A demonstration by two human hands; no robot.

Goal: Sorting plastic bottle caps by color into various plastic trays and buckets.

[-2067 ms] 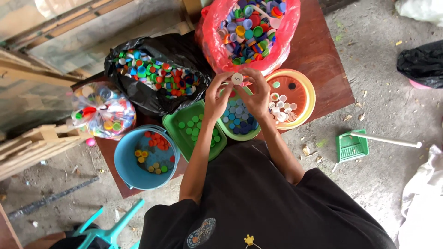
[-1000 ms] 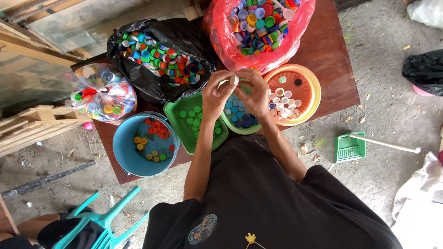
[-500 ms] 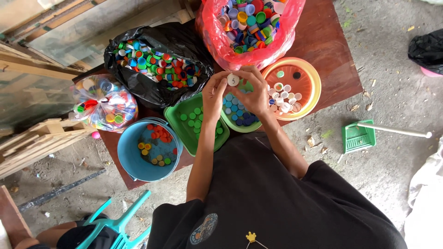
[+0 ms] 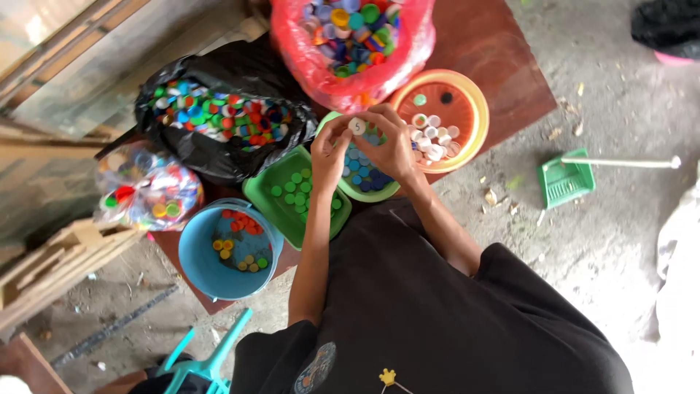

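My left hand (image 4: pixel 329 155) and my right hand (image 4: pixel 391 144) meet over the table and pinch one white bottle cap (image 4: pixel 357 125) between their fingertips. Below them lies a light green bowl (image 4: pixel 362 192) with blue caps. To its left stands a green square tub (image 4: pixel 271 206) with green caps. To the right an orange bowl (image 4: pixel 472 102) holds mostly white caps.
A red bag (image 4: pixel 326 76) and a black bag (image 4: pixel 222 166) full of mixed caps sit at the back of the brown table (image 4: pixel 496 44). A clear bag (image 4: pixel 146 191) and a blue bucket (image 4: pixel 198 263) are left. A green dustpan (image 4: pixel 567 180) lies on the floor right.
The camera view has shifted a little. Both hands stay together above the green bowl, still turning the white cap between the fingers.
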